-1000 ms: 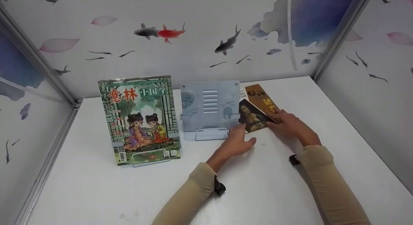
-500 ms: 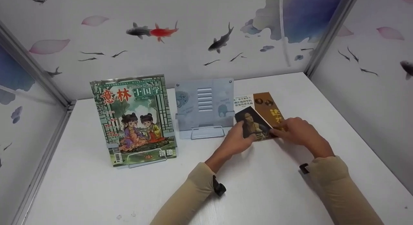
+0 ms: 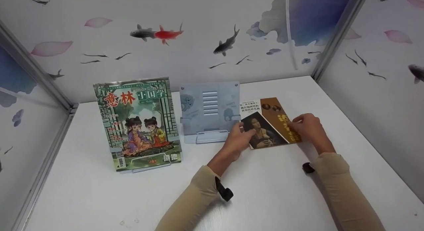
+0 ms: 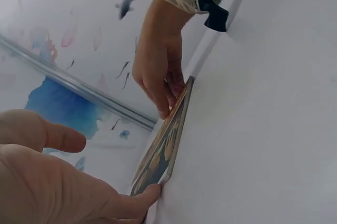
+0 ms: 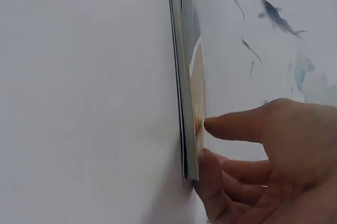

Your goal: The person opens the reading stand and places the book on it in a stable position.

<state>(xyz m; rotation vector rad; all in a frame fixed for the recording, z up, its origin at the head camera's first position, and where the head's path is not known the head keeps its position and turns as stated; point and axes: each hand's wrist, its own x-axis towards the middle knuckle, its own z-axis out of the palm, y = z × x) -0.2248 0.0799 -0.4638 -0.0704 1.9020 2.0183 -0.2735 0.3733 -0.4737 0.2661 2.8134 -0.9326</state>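
Note:
A book (image 3: pixel 265 131) with a portrait on its cover and a brown strip lies at the back right of the white table, beside a light blue bookstand (image 3: pixel 195 125). My left hand (image 3: pixel 236 140) is at its left edge. In the left wrist view that hand's fingers (image 4: pixel 138 203) touch the book's edge, while the thumb stands straight, apart from the cover. My right hand (image 3: pixel 309 128) pinches the right edge. Up close in the right wrist view, the thumb (image 5: pixel 231 125) is on the cover of the book (image 5: pixel 185 103) and the other fingers curl at its edge.
A green illustrated magazine (image 3: pixel 142 125) stands upright on another stand (image 3: pixel 150 168) to the left. Printed wall panels (image 3: pixel 185 59) enclose the back and sides of the white table (image 3: pixel 116 198).
The book has shifted slightly nearer, showing more of its cover. My left hand's thumb has come off the cover and the hand has moved left; the right hand has moved up along the edge.

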